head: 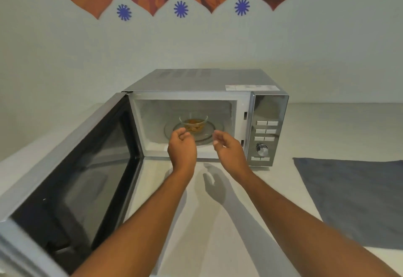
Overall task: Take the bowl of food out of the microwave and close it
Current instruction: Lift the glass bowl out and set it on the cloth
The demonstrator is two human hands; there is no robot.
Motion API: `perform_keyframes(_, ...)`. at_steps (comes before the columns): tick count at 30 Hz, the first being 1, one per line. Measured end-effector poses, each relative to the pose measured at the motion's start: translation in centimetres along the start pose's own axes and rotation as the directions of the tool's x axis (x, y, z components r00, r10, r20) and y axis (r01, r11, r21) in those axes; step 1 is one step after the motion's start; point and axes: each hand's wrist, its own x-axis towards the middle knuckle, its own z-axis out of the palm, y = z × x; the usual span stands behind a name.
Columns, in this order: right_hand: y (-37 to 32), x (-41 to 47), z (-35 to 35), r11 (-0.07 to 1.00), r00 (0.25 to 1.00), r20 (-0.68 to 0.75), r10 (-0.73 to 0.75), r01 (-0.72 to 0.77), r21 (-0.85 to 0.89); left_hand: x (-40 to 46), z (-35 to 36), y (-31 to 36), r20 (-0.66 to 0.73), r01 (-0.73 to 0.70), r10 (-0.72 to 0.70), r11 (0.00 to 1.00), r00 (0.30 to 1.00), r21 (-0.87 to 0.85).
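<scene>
One clear glass bowl [193,123] of orange-brown food is sitting inside the microwave [205,113], on the round glass turntable [207,134], about centred in the white cavity. Bowl is being touched by neither hand. The left hand [182,147] is being held at the cavity mouth, just in front of the bowl and partly overlapping its lower left side in view; fingers loosely curled, half closed, nothing gripped. The right hand [229,148] is being held just right of the bowl, over the turntable's right edge; fingers gently bent, palm facing left, spread moderately, nothing held. The two hands are being kept apart with the bowl seen between them. Both bare forearms are being extended from the bottom of the frame.

The microwave door [72,178] is being left swung wide open to the left, dark window facing the camera. The control panel [267,133] on the right is showing rows of buttons and a round knob [262,149]. The microwave is standing on a pale counter [218,222], against a light wall [65,58] with orange leaf-shaped and blue star-like decorations. A grey cloth [353,200] is lying flat on the counter, to the right, apart from the microwave. Shadows of the arms are being cast on the counter.
</scene>
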Motion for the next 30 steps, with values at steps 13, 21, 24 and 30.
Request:
perform_keyframes(13,2.6,11.0,3.7,0.958,0.973,-0.017,0.228,-0.222,0.180,11.9,4.1,-3.6,0.094,0.079,-0.082,0.996,0.992,0.028)
perform_keyframes(21,4.4,15.8,5.9,0.953,0.956,-0.072,0.284,-0.273,0.130,16.3,5.9,-5.3,0.125,0.149,-0.158,0.985,0.979,0.084)
perform_keyframes(24,4.1,17.4,6.8,0.946,0.945,-0.069,0.320,-0.314,0.083,17.7,6.6,-5.5,0.167,0.127,-0.144,0.986,0.975,0.110)
perform_keyframes(30,4.8,18.7,7.4,0.942,0.941,-0.057,0.334,-0.335,-0.006,18.8,6.7,-5.2,0.159,0.271,-0.283,0.958,0.946,0.093)
